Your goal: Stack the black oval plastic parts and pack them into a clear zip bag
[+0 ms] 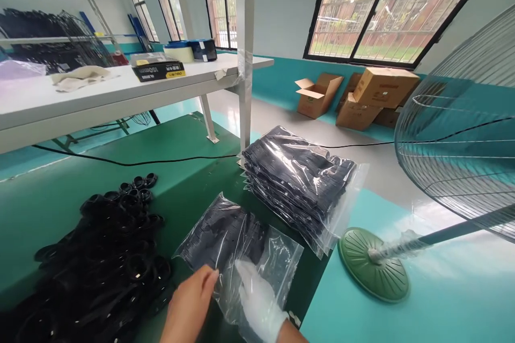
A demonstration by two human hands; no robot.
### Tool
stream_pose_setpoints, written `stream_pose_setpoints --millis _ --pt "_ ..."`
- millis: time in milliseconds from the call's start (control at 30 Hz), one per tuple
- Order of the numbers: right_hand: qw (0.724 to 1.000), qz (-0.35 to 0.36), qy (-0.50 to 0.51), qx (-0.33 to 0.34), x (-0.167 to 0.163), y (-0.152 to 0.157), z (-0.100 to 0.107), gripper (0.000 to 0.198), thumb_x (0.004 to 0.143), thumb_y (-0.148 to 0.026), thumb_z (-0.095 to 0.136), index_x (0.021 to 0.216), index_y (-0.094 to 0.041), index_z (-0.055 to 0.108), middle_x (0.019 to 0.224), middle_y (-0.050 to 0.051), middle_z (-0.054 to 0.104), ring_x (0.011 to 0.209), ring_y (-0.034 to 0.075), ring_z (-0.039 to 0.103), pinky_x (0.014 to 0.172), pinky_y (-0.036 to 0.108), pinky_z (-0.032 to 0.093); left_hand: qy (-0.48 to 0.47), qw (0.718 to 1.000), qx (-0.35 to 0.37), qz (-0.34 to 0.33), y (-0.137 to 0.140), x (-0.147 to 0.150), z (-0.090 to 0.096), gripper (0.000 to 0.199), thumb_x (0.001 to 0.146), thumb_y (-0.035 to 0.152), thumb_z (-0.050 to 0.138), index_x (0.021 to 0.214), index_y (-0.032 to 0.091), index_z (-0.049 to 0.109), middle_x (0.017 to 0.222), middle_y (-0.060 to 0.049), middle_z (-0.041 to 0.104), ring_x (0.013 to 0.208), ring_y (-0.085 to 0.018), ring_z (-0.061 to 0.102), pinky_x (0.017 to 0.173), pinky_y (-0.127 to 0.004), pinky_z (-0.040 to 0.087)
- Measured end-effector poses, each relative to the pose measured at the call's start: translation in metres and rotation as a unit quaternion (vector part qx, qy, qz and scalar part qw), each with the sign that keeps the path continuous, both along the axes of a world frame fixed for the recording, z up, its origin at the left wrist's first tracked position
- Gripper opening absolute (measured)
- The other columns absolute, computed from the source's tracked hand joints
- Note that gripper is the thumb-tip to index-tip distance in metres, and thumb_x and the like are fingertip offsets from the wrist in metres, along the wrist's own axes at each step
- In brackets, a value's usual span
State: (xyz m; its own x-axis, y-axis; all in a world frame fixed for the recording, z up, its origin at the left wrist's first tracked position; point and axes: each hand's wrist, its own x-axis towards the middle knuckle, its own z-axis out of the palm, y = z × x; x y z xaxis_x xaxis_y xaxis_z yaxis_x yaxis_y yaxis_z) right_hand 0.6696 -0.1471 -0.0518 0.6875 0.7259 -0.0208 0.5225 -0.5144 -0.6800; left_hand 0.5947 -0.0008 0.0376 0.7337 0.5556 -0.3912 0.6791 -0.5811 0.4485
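Note:
A clear plastic bag (pixel 281 257) with folded dark cloth-like items (pixel 225 230) inside lies tilted on the green surface in front of me. My left hand (pixel 193 297), bare, is closed with thumb and fingers pinching the bag's near edge. My right hand (pixel 257 295) wears a white glove. Its fingers stretch forward, lying at the bag's mouth against the plastic; whether they are inside or on top I cannot tell. Just beyond sits a stack of filled clear bags (pixel 298 177) with similar dark contents.
A heap of shiny black ring-shaped parts (pixel 116 257) lies at the left. Behind stands a white table (pixel 120 99) with tape and a box. A black cable (pixel 181 159) crosses the floor. A fan (pixel 462 118) on a green base (pixel 374 265) stands right; cardboard boxes (pixel 384 88) sit behind.

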Motion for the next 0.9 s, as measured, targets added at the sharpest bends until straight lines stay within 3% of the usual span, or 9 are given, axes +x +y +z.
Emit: stream_pose_setpoints --millis 100,200,300,433,567,667,767,900 --pt "1.0 -0.011 -0.025 0.011 0.005 -0.025 -0.017 0.038 0.084 -0.018 0.04 0.117 -0.029 0.054 0.115 0.002 0.059 0.106 0.018 0.054 0.095 0.032 0.042 -0.086 0.989 0.1 -0.07 0.005 0.034 -0.003 0.032 0.088 0.037 0.029 0.088 0.023 0.059 0.088 -0.001 0.065 0.083 -0.016 0.058 0.069 -0.027 0.044" --pt "0.995 -0.087 -0.053 -0.009 0.025 -0.037 -0.031 0.038 0.084 -0.015 0.035 0.112 -0.026 0.058 0.113 0.005 0.06 0.106 0.021 0.054 0.094 0.037 0.042 -0.172 0.952 0.189 -0.171 0.001 0.067 -0.033 0.035 0.086 0.036 0.038 0.114 0.023 0.053 0.121 -0.004 0.056 0.116 -0.022 0.045 0.091 -0.036 0.041" --pt "0.986 -0.137 -0.054 -0.083 0.052 -0.03 -0.031 0.05 0.08 -0.005 0.029 0.124 -0.019 0.049 0.124 0.007 0.053 0.112 0.02 0.051 0.096 0.037 0.041 -0.198 0.91 0.253 -0.262 -0.005 0.094 -0.058 0.053 0.086 0.042 0.039 0.134 0.019 0.032 0.138 -0.006 0.039 0.129 -0.024 0.03 0.102 -0.042 0.032" --pt "0.979 -0.128 -0.052 -0.152 0.074 -0.013 -0.016 0.06 0.078 -0.001 0.025 0.136 -0.016 0.029 0.141 0.008 0.032 0.122 0.02 0.041 0.098 0.034 0.039 -0.187 0.878 0.302 -0.32 -0.005 0.116 -0.067 0.066 0.086 0.052 0.033 0.14 0.017 0.015 0.145 -0.008 0.024 0.134 -0.025 0.018 0.106 -0.044 0.025" --pt "0.972 -0.105 -0.052 -0.204 0.076 -0.008 -0.007 0.066 0.077 0.001 0.022 0.14 -0.017 0.016 0.146 0.007 0.016 0.116 0.021 0.048 0.091 0.032 0.044 -0.157 0.872 0.323 -0.332 0.007 0.115 -0.073 0.072 0.084 0.057 0.028 0.14 0.015 0.011 0.145 -0.011 0.024 0.134 -0.025 0.018 0.108 -0.045 0.02" --pt "0.974 -0.092 -0.068 -0.197 0.069 -0.01 -0.008 0.063 0.079 -0.004 0.024 0.14 -0.017 0.013 0.146 0.006 0.013 0.106 0.023 0.055 0.085 0.033 0.047 -0.137 0.873 0.309 -0.351 0.018 0.105 -0.076 0.07 0.085 0.057 0.027 0.14 0.017 0.008 0.145 -0.01 0.021 0.134 -0.024 0.017 0.109 -0.045 0.018" --pt "0.979 -0.093 -0.05 -0.173 0.066 -0.011 -0.008 0.063 0.08 -0.008 0.027 0.141 -0.019 0.012 0.146 0.005 0.014 0.098 0.022 0.06 0.08 0.033 0.05 -0.128 0.885 0.277 -0.353 0.022 0.098 -0.072 0.07 0.085 0.056 0.027 0.14 0.019 0.005 0.146 -0.009 0.018 0.134 -0.023 0.017 0.108 -0.044 0.018" --pt "0.987 -0.104 -0.002 -0.127 0.073 -0.01 -0.002 0.064 0.079 -0.006 0.028 0.14 -0.021 0.016 0.143 0.008 0.027 0.109 0.021 0.054 0.085 0.031 0.048 -0.136 0.899 0.241 -0.34 0.014 0.1 -0.062 0.074 0.084 0.058 0.028 0.14 0.018 0.001 0.147 -0.01 0.012 0.134 -0.025 0.015 0.108 -0.044 0.018"
